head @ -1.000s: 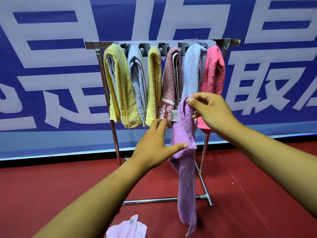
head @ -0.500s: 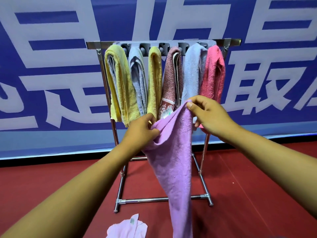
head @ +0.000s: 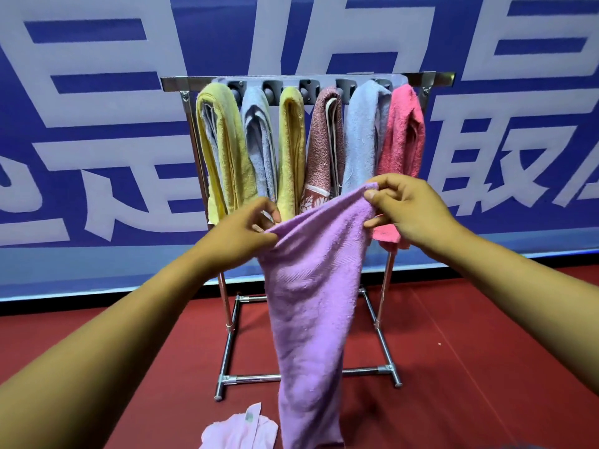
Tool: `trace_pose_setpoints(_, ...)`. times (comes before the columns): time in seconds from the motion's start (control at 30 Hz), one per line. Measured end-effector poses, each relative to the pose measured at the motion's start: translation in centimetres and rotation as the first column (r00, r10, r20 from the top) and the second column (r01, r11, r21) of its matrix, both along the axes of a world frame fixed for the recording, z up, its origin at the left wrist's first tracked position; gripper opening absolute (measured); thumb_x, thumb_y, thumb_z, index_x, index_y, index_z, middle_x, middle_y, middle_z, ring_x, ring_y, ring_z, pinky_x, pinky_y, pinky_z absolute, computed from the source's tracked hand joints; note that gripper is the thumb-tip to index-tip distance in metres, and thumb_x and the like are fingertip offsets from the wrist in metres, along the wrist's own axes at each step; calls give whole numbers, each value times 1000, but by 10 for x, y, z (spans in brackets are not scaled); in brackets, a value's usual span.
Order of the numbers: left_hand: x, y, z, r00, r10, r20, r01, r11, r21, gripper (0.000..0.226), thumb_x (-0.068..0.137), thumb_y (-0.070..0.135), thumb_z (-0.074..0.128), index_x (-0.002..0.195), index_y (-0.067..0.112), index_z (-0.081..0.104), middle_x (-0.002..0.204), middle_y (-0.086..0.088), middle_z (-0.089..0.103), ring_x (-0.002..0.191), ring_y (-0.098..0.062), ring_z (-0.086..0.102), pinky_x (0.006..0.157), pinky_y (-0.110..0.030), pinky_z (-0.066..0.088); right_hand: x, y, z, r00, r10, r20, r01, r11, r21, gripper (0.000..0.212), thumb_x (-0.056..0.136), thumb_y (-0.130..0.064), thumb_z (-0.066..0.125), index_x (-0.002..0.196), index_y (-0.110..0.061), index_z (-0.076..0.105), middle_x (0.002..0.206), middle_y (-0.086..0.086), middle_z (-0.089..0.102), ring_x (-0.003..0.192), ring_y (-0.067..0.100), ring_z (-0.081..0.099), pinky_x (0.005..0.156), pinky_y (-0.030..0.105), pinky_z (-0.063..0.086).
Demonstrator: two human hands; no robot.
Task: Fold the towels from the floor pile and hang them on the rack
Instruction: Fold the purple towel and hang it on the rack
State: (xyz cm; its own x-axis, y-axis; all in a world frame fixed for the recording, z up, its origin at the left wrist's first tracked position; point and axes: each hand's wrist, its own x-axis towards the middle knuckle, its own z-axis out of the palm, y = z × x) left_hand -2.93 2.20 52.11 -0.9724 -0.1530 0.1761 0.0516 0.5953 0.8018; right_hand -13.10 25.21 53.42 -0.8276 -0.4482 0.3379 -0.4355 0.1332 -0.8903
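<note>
In front of me the red floor (head: pixel 486 367) carries the metal rack (head: pixel 228 351), standing on its tube feet. A pale pink towel (head: pixel 240 432) lies crumpled on the floor, near the rack's front bar.

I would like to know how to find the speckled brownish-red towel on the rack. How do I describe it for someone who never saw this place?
Look at the metal rack before the blue wall. Six folded towels hang from its top bar; count to the fourth from the left. This speckled brownish-red towel alone has a white patterned band at its bottom; its neighbours, a yellow towel and a pale blue towel, are plain.
</note>
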Motion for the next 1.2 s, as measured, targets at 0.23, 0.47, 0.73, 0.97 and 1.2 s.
trace_pose_setpoints(0.23, 3, -7, 33, 992, 97, -79, -91, 993, 73, 11, 92, 0, 53, 87, 9, 58, 73, -7, 59, 59, -13, 55, 56, -22, 55, -4, -5, 0, 998, -35, -52, 36, 999, 31, 23, 100, -10, 43, 92, -23, 60, 86, 11, 60, 51, 2, 61, 67, 61, 46)
trace_pose_setpoints(0.47, 7, -8, 46, 1000, 4, -25, 0, 987, 162, 19, 96, 0, 46, 97, 19, 50, 87, -13, 50, 67, -16, 45, 61, -28, 41, -15, -5, 9, 1000, 17, 1, -16, 997, -73, 21, 96, -5, 51, 89, -19, 65, 84, 8, 59, 71, 12, 55, 64, 17, 56)
trace_pose_setpoints(0.73, 8, -8, 52, 990, -79, -116, 43, 958, -284, 29, 94, 0, 50, 80, 19, 66, 80, 10, 63, 65, -11, 62, 59, -24, 54, -12, -4, 14, 1000, -22, -7, 22, 998, -60, 17, 95, -2, 53, 91, -14, 65, 75, 2, 61, 61, 3, 56, 62, 15, 55)
trace_pose_setpoints(0.97, 15, -16, 49, 995, -99, -12, 70, 775, -628, 17, 81, 32, 67, 81, 17, 75, 74, 7, 72, 74, 2, 65, 63, -14, 49, -11, -1, 7, 998, -43, 34, 45, 997, -59, 17, 93, -4, 56, 89, -16, 67, 59, -13, 64, 52, 3, 62, 62, 16, 55)
trace_pose_setpoints(1.2, 8, -21, 43, 983, 22, -181, -124, 807, -578, 14, 83, 23, 73, 77, 13, 67, 75, 2, 69, 73, -5, 65, 59, -10, 42, -6, -5, 13, 995, -6, 95, 17, 993, -116, 18, 89, 2, 58, 78, -11, 64, 69, 5, 59, 53, 8, 57, 63, 23, 57)
